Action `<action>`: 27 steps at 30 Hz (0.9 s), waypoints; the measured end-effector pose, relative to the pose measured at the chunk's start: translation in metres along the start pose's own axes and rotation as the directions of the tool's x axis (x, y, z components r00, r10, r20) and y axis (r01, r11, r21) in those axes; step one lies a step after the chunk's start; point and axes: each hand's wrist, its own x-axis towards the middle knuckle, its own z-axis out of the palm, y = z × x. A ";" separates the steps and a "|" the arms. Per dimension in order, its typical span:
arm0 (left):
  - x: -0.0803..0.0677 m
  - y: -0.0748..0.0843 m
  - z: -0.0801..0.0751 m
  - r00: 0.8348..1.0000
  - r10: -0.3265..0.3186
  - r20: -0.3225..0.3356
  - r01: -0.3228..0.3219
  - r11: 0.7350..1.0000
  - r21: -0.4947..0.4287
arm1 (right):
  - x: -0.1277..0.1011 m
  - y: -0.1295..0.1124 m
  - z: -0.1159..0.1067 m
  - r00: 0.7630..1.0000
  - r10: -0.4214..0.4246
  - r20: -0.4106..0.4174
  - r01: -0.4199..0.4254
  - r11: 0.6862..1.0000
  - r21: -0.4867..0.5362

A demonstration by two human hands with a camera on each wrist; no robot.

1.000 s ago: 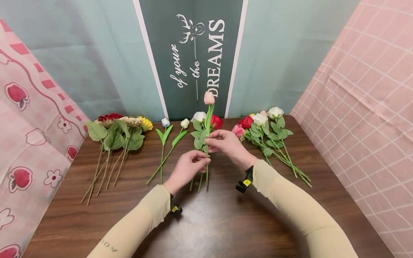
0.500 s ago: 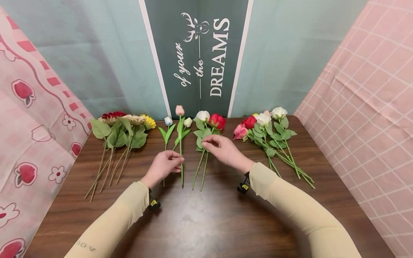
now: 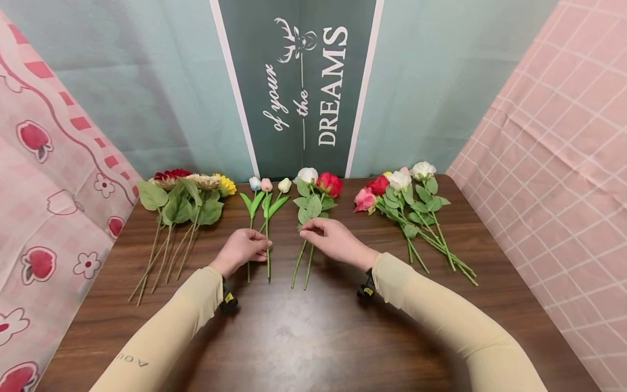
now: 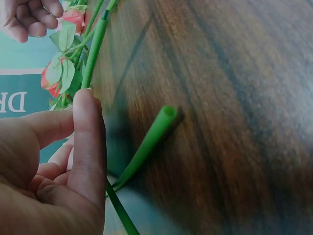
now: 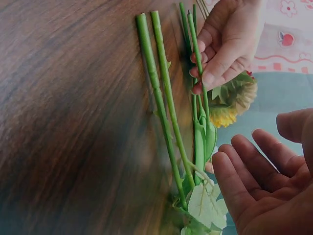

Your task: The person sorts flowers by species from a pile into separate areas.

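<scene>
The left hand [image 3: 241, 249] pinches the thin green plastic stem of the pink-budded artificial tulip [image 3: 266, 228] between thumb and fingertips, its wrist low to the dark wood-grain bench [image 3: 313, 326]; the left wrist view shows the thumb lying flat along the stem. The grip sits near mid-stem, which seems meant to keep the flower straight among its neighbours. The tulip lies flat, bud at 12 o'clock, cut end at 6 o'clock, between a blue-budded tulip [image 3: 254, 183] and a cream-budded tulip [image 3: 284, 185], so the 3 form one matched group.

The right hand [image 3: 327, 239] holds nothing: its fingers are loosely curved and apart, fingertips over the leaves of the 2 roses, one white and one red [image 3: 317, 182]. Whether it touches them I cannot tell. In the right wrist view those 2 thick, smooth, tube-like stems [image 5: 159, 83] lie parallel and side by side.

Outward at 9 o'clock lies a bunch of broad-leaved daisy-type flowers in red, tan and yellow [image 3: 188, 188], with thin brownish stems fanned toward 7 o'clock. At 3 o'clock a bundle of pink, red and white roses [image 3: 399, 185] lies slanted, stems crossing. Each kind appears grouped apart, heads toward the far edge. The petals look like soft fabric, the leaves matte and veined. Behind stands a dark green banner with white lettering [image 3: 299, 81]; pink printed cloths [image 3: 553, 136] hang at both sides.
</scene>
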 end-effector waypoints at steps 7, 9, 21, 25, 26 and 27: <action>-0.003 0.003 -0.003 1.000 0.026 0.001 -0.026 0.999 0.043 | -0.004 0.009 -0.011 1.000 0.011 -0.027 -0.012 1.000 -0.018; -0.004 0.006 -0.002 0.999 0.047 -0.006 -0.046 0.996 0.074 | -0.006 0.013 -0.018 0.999 0.016 -0.044 -0.017 1.000 -0.024; -0.016 0.049 0.039 0.862 0.496 0.103 -0.457 0.674 0.580 | -0.028 0.071 -0.110 0.958 0.153 -0.243 -0.189 0.973 -0.134; -0.020 0.064 0.064 0.747 0.606 0.273 -0.598 0.435 0.673 | -0.042 0.099 -0.147 0.926 0.231 -0.298 -0.288 0.944 -0.161; -0.021 0.067 0.071 0.714 0.623 0.319 -0.629 0.372 0.682 | -0.047 0.105 -0.156 0.917 0.254 -0.307 -0.316 0.933 -0.171; -0.022 0.071 0.077 0.683 0.634 0.363 -0.656 0.313 0.687 | -0.051 0.113 -0.164 0.909 0.274 -0.315 -0.341 0.922 -0.181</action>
